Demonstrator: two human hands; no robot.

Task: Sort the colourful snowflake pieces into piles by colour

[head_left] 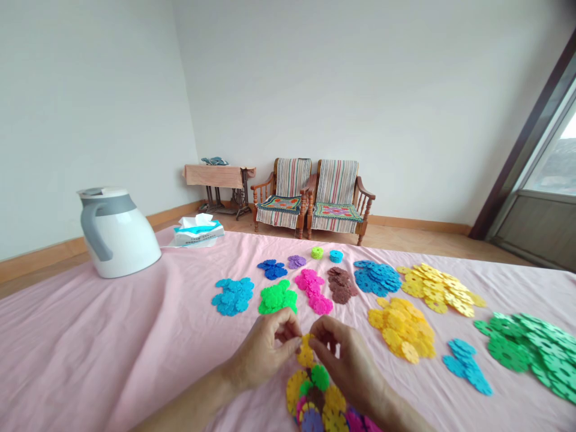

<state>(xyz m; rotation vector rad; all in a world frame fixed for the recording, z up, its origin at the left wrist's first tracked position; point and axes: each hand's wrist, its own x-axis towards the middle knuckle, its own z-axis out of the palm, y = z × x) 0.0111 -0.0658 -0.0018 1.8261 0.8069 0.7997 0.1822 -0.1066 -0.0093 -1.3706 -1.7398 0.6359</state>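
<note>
Both hands meet low in the middle of the view over a pink tablecloth (112, 348). My left hand (263, 354) and my right hand (344, 360) are closed, pinching the same yellow snowflake disc (306, 351) from either side. That disc tops a joined cluster of coloured discs (317, 402) in yellow, green, brown, pink and purple, which sits just below my hands. Closest to my fingers beyond them are a bright green pile (276, 297) and a pink pile (312, 290).
Sorted disc piles lie across the cloth: light blue (233, 295), dark blue (272, 269), brown (341, 283), blue (378, 277), yellow (443, 288), orange-yellow (402, 327), green (531, 351). A white kettle (117, 231) and tissue pack (198, 231) stand far left. Two wooden armchairs (312, 201) stand by the wall.
</note>
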